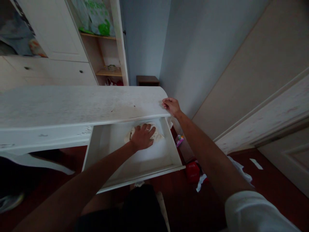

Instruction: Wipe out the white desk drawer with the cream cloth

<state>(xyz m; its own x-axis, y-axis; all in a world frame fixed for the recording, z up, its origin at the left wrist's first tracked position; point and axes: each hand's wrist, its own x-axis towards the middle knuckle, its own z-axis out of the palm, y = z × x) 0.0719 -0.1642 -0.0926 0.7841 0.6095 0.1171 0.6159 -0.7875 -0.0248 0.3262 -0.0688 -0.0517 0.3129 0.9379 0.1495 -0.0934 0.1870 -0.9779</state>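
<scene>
As my open left hand [143, 137] presses the cloth [158, 136], the pulled-out drawer [135, 180] may tip; my right hand [171, 105] grips the desktop [72, 106], one o'clock.

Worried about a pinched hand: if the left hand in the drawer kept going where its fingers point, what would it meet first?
The left hand would probably first push into the white cloth under its fingers, then the drawer back, shadowed beneath the desk top; depth there is unclear.

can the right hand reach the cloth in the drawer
Probably yes: the drawer stands open below the right hand on the desk top, though the left hand covers most of the cloth.
</scene>
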